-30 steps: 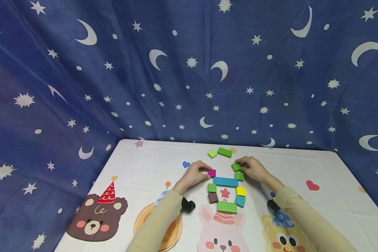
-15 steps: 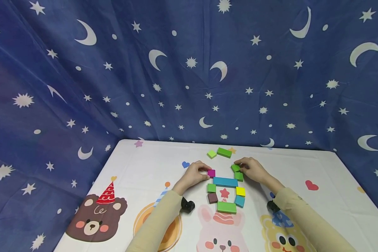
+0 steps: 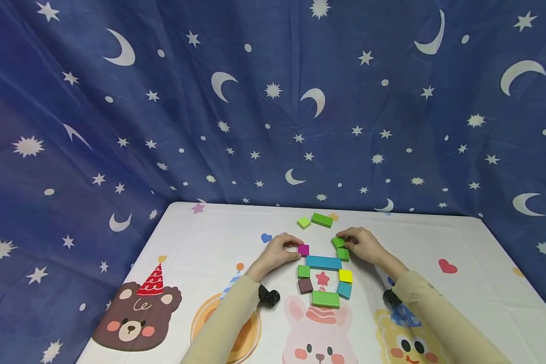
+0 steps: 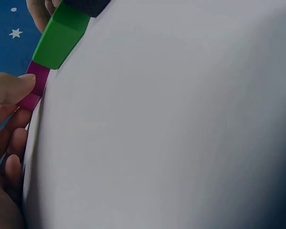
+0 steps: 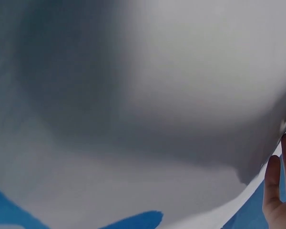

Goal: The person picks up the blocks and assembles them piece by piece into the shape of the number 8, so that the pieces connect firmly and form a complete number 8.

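In the head view my left hand (image 3: 278, 255) pinches a magenta block (image 3: 303, 250) between thumb and fingers. It stands at the upper left end of a long blue block (image 3: 323, 262). The left wrist view shows the thumb on the magenta block (image 4: 37, 83), with a green block (image 4: 62, 36) beyond. My right hand (image 3: 365, 244) holds a tilted green block (image 3: 337, 242), just above another green block (image 3: 343, 254). In the right wrist view, only a few fingers (image 5: 281, 186) show at the right edge; the held block is mostly hidden there.
Below the blue block lie a green block (image 3: 304, 271), a brown block (image 3: 305, 286), a yellow block (image 3: 345, 275), a small blue block (image 3: 344, 289) and a long green block (image 3: 325, 299). Farther back are a light green block (image 3: 304, 222) and another green block (image 3: 322, 220).
The head view has shifted a little, so everything sits slightly farther left. The green block under my right fingers has come slightly nearer the block below it. My left hand keeps its pinch.
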The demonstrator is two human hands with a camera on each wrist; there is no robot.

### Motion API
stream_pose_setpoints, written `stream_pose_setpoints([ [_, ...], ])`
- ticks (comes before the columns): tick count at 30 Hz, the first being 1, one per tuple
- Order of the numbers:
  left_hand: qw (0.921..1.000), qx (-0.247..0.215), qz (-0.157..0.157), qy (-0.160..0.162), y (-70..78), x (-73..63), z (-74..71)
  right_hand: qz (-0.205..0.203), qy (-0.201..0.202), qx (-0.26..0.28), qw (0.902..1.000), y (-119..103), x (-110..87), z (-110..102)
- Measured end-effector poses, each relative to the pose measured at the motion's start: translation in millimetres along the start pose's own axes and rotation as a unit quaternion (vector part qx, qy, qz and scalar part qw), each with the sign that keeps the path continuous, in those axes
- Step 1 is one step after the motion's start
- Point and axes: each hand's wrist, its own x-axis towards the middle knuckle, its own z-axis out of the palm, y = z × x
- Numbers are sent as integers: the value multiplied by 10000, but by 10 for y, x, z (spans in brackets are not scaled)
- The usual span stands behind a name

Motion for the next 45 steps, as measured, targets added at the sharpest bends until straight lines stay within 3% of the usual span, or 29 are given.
stream_pose_setpoints([
  [8,9995,-235,189,70,16,14,11,149,85,57,9998,-10,14,-22],
  [16,9996,-210,-45,198,-25,-3,35,579,23,258,9980,-54,18,29],
  [26,9993,-253,-268,-113,42,10,-68,668,85,363,9971,-40,26,55],
  [34,9999,-81,-130,-45,97,142,-139,688,214,390,9966,-41,14,22],
  [45,9988,-308,-352,125,107,329,-131,737,239,423,9961,-50,23,36],
])
